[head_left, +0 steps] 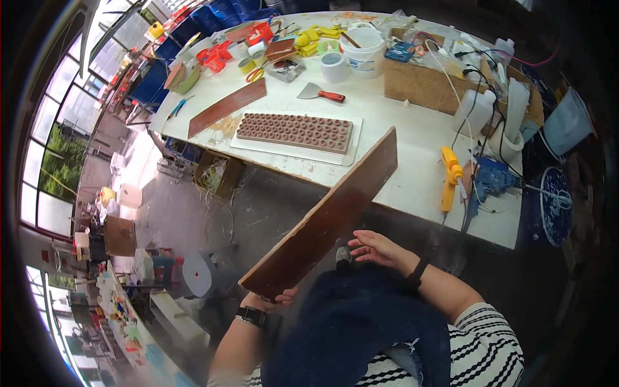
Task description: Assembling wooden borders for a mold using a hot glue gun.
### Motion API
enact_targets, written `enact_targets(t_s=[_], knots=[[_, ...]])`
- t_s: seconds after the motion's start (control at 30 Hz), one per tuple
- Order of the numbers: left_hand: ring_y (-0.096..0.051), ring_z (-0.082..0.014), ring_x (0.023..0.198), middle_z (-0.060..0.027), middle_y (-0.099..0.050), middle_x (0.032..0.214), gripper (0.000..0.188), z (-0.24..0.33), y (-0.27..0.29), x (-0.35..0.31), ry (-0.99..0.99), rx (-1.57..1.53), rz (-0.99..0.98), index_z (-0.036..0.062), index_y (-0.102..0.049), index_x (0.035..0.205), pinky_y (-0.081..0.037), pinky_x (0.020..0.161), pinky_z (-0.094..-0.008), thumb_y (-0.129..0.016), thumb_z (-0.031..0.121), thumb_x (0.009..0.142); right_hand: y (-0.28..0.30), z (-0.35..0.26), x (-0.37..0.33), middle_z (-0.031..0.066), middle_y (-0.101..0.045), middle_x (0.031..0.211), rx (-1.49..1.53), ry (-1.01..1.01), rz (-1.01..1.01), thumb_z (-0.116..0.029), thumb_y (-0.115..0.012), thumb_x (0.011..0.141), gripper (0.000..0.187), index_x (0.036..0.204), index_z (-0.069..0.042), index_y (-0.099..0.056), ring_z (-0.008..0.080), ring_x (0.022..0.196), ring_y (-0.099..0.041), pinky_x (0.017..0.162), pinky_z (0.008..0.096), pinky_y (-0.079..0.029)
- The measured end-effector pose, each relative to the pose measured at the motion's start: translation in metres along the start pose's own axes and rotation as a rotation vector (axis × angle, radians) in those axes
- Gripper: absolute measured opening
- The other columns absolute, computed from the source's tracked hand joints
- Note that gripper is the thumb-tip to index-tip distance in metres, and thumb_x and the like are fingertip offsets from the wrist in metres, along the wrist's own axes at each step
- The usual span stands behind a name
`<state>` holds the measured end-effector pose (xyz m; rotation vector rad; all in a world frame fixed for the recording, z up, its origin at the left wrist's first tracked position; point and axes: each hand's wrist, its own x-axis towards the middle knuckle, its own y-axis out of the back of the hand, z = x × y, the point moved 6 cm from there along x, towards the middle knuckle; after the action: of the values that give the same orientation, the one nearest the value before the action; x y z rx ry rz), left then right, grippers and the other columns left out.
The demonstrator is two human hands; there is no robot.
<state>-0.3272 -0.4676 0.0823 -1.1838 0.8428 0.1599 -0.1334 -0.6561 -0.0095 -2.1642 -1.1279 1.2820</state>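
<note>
My left hand (271, 300) grips the near end of a long dark brown wooden board (322, 219), which slants up and away toward the white table (400, 135). My right hand (374, 248) hovers just right of the board above my lap, fingers spread and holding nothing. On the table ahead lies a brown mould (295, 131) with rows of round cavities, resting on a white sheet (351, 155). A second brown board (227, 108) lies on the table's left part.
A red-handled scraper (320, 94), a white bucket (364, 51), a tape roll (334, 66), a cardboard box (425, 84), a yellow glue gun (449, 175) and a blue power tool (493, 180) crowd the table. Blue crates stand behind. Windows and a cluttered shelf are on the left.
</note>
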Motion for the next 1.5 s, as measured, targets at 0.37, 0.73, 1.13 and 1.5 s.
enact_targets(t_s=[0.37, 0.73, 1.13, 1.5], knots=[[-0.040, -0.0074, 0.045, -0.0059, -0.046, 0.066, 0.066, 0.034, -0.080, 0.022, -0.010, 0.077, -0.470, -0.0008, -0.029, 0.141, -0.033, 0.048, -0.0236, -0.039, 0.045, 0.094, -0.094, -0.110, 0.022, 0.0051, -0.050, 0.131, 0.508, 0.511, -0.247, -0.032, -0.052, 0.094, 0.043, 0.133, -0.017, -0.041, 0.0245, 0.122, -0.047, 0.103, 0.0478, -0.035], [-0.059, -0.0239, 0.101, -0.0097, -0.060, 0.113, 0.045, 0.188, 0.019, 0.038, -0.331, 0.427, 0.183, 0.0097, -0.045, 0.132, -0.049, 0.086, -0.0394, -0.048, 0.037, 0.096, -0.092, -0.307, -0.073, 0.0068, -0.055, 0.124, -0.128, 1.125, 0.155, -0.016, -0.052, 0.094, 0.038, 0.130, -0.006, -0.044, 0.0202, 0.113, -0.054, 0.097, 0.0355, -0.043], [-0.037, -0.0283, 0.129, -0.0190, -0.038, 0.141, 0.078, 0.429, -0.058, -0.023, -1.114, 1.242, 0.423, 0.0001, -0.028, 0.143, -0.033, 0.104, -0.0379, -0.071, 0.018, 0.079, -0.155, -0.357, -0.049, 0.0171, -0.057, 0.077, -1.636, 1.289, 1.071, -0.005, -0.062, 0.080, 0.013, 0.087, -0.001, -0.052, 0.0367, 0.071, -0.056, 0.063, 0.0390, -0.046], [-0.030, -0.0246, 0.136, -0.0166, -0.034, 0.145, 0.096, 0.535, -0.182, 0.065, -1.165, 1.472, 0.030, 0.0018, -0.028, 0.143, -0.024, 0.110, -0.0368, -0.081, 0.012, 0.063, -0.171, -0.404, 0.104, 0.0103, -0.059, 0.075, -1.863, 1.033, 0.718, -0.011, -0.063, 0.078, 0.012, 0.079, -0.006, -0.052, 0.0298, 0.071, -0.060, 0.059, 0.0404, -0.047]])
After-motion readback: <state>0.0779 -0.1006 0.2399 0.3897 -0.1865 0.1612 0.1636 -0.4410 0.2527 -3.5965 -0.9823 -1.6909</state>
